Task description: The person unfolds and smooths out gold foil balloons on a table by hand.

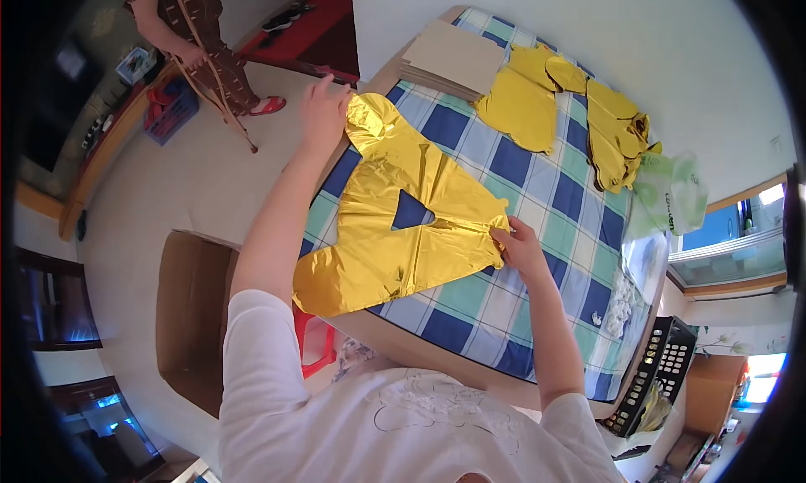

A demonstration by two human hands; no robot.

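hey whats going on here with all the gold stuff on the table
A person is spreading a flat gold foil balloon, shaped like the letter A, over a table with a checked cloth. The left hand holds its top and the right hand pinches one leg. More gold balloons and a cardboard stack lie further back. Another person stands beyond the table.

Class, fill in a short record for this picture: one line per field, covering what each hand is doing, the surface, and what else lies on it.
Left hand: left hand grips the top end of the gold foil letter-A balloon
Right hand: right hand pinches one leg tip of the balloon
Balloon state: flat, uninflated
Surface: table with blue-green checked tablecloth
Also on table: stack of cardboard sheets, more gold foil balloons, plastic bag
Nearby: another person standing on the floor
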